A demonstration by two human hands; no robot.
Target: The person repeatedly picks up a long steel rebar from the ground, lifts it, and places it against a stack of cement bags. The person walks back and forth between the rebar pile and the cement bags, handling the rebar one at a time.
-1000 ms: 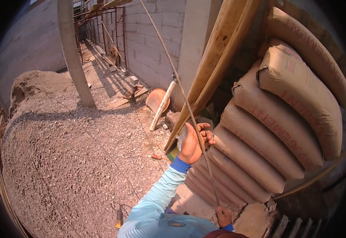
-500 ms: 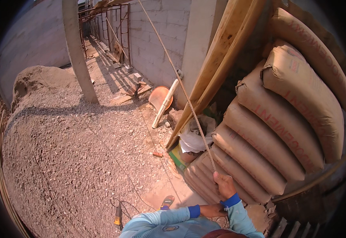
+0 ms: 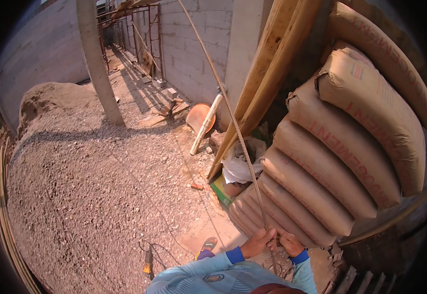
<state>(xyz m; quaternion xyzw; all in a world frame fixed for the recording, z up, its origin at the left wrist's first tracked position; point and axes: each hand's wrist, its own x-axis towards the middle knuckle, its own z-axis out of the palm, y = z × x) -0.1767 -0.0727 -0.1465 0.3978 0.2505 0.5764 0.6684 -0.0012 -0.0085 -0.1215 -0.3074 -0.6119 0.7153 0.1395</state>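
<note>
A long, thin rope [image 3: 229, 110] runs taut from the top of the view down to my hands at the lower middle. My left hand [image 3: 257, 243] is closed around it from the left side. Close by on the right, my right hand [image 3: 290, 243] has its fingers curled in at the same stretch of rope. The two hands nearly touch, and a short length of rope hangs below them in front of my light blue shirt. Just beyond my hands rises a stack of brown paper cement bags [image 3: 316, 181].
Gravel [image 3: 100, 196] covers the ground to the left, with a power tool [image 3: 147, 262] and its cord near my foot. Wooden planks [image 3: 257, 83] lean beside the bags. An orange basin [image 3: 199, 117] and a pole lie near the block wall. A concrete post [image 3: 96, 63] stands farther off.
My left hand has come up from below onto the rope. My right hand has shifted down and to the right, beside it. The rope still stretches upward.
</note>
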